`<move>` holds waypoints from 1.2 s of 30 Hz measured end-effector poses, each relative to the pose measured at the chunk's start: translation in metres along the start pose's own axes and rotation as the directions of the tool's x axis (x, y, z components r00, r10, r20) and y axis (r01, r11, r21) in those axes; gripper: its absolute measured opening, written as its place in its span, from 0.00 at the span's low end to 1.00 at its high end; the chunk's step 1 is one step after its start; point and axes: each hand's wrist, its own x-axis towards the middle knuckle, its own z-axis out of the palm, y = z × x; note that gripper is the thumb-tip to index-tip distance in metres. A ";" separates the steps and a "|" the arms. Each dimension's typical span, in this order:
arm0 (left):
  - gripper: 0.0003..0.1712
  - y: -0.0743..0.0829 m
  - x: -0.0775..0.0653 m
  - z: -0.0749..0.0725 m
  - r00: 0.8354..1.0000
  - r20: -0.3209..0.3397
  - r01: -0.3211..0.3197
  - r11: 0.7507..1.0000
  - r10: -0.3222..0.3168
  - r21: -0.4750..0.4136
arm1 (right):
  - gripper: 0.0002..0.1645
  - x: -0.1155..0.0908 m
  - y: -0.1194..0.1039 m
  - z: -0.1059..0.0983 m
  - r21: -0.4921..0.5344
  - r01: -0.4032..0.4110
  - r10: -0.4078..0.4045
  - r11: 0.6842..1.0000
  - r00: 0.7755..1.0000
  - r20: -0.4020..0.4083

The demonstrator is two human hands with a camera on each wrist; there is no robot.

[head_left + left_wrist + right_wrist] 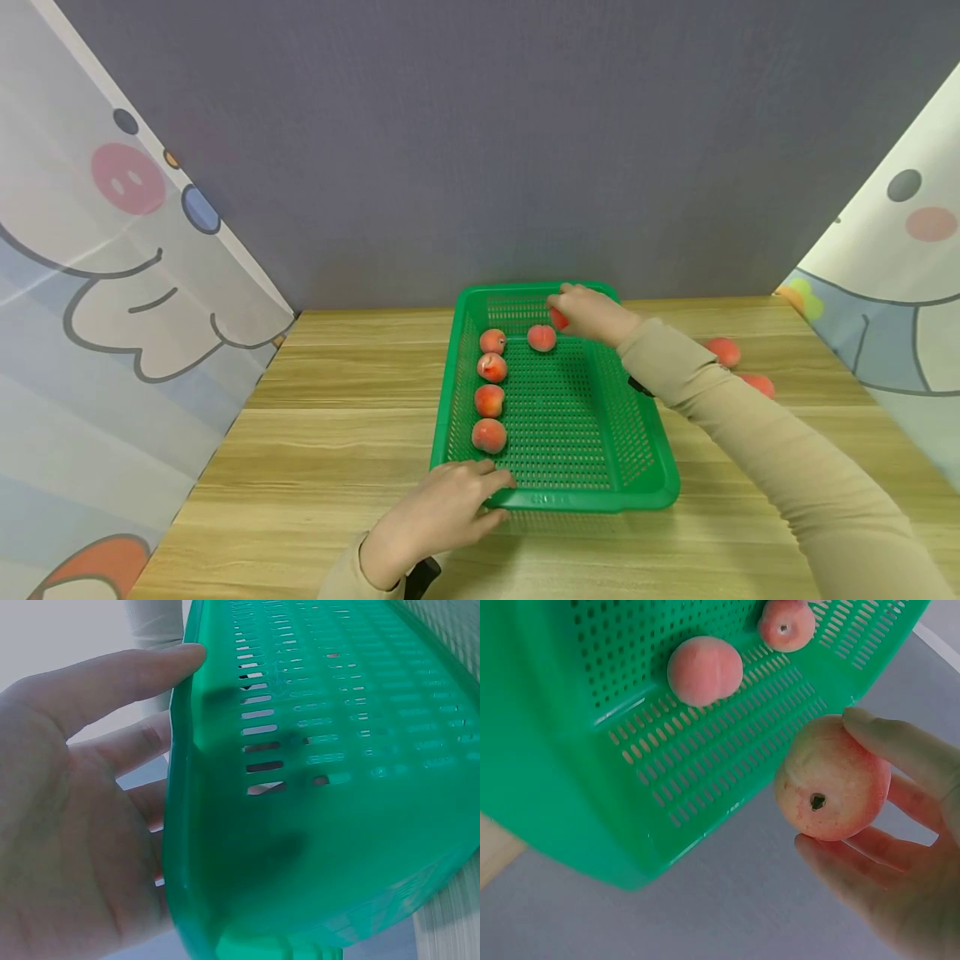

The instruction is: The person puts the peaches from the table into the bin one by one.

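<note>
A green plastic basket with slotted sides stands on the table. At its near left corner my left hand grips the rim, and in the left wrist view the fingers reach round the edge. Over the far end of the basket, my right hand holds a peach between thumb and fingers, above the rim. Several peaches form a column along the basket's left side, the nearest peach close to my left hand. Beside the column's far end lies another peach, just below the held one.
Two loose peaches lie on the wooden table right of the basket, a far peach and a nearer peach, partly behind my right sleeve. A grey panel rises behind, and cartoon-printed sheets flank the table.
</note>
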 end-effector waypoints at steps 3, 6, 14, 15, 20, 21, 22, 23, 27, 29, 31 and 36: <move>0.12 0.000 0.000 0.000 1.000 -0.003 -0.004 1.000 0.004 0.002 | 0.12 0.003 -0.003 0.004 0.013 0.001 -0.001 1.000 1.000 0.014; 0.12 0.000 0.000 0.000 1.000 -0.005 -0.005 1.000 0.005 0.006 | 0.11 0.006 -0.004 0.009 0.031 0.002 -0.002 1.000 1.000 0.022; 0.12 0.000 0.001 -0.001 1.000 0.003 0.003 1.000 -0.003 0.004 | 0.19 0.013 -0.010 0.019 0.072 -0.048 0.041 0.996 0.995 0.087; 0.12 0.000 0.001 -0.001 1.000 0.004 0.004 1.000 -0.004 0.003 | 0.19 0.013 -0.011 0.020 0.071 -0.052 0.045 0.996 0.995 0.095; 0.12 0.000 0.000 0.000 1.000 0.001 -0.001 1.000 0.001 0.003 | 0.20 0.016 -0.015 0.026 0.073 -0.055 0.046 0.996 0.992 0.118; 0.12 0.000 0.000 0.000 1.000 -0.004 -0.005 1.000 0.005 0.006 | 0.20 0.016 -0.016 0.027 0.077 -0.059 0.049 0.995 0.991 0.128; 0.12 0.000 0.000 0.001 1.000 -0.008 -0.008 1.000 0.008 0.011 | 0.20 0.017 -0.017 0.028 0.081 -0.063 0.051 0.995 0.989 0.138; 0.12 0.000 0.000 0.001 1.000 -0.013 -0.011 1.000 0.012 0.016 | 0.20 0.017 -0.018 0.029 0.081 -0.069 0.056 0.994 0.987 0.151; 0.12 -0.001 0.000 0.002 1.000 -0.022 -0.017 0.999 0.018 0.028 | 0.15 0.020 -0.021 0.035 0.084 -0.090 0.072 0.992 0.977 0.199; 0.12 -0.001 0.000 0.002 1.000 -0.023 -0.019 0.999 0.020 0.030 | 0.13 0.020 -0.022 0.037 0.079 -0.093 0.074 0.993 0.975 0.211; 0.12 -0.001 0.000 0.003 1.000 -0.024 -0.019 0.999 0.020 0.035 | 0.12 0.021 -0.023 0.039 0.075 -0.089 0.072 0.993 0.974 0.215; 0.12 -0.001 0.000 0.002 1.000 -0.021 -0.015 0.999 0.016 0.036 | 0.11 0.022 -0.024 0.046 0.081 -0.080 0.060 0.993 0.971 0.231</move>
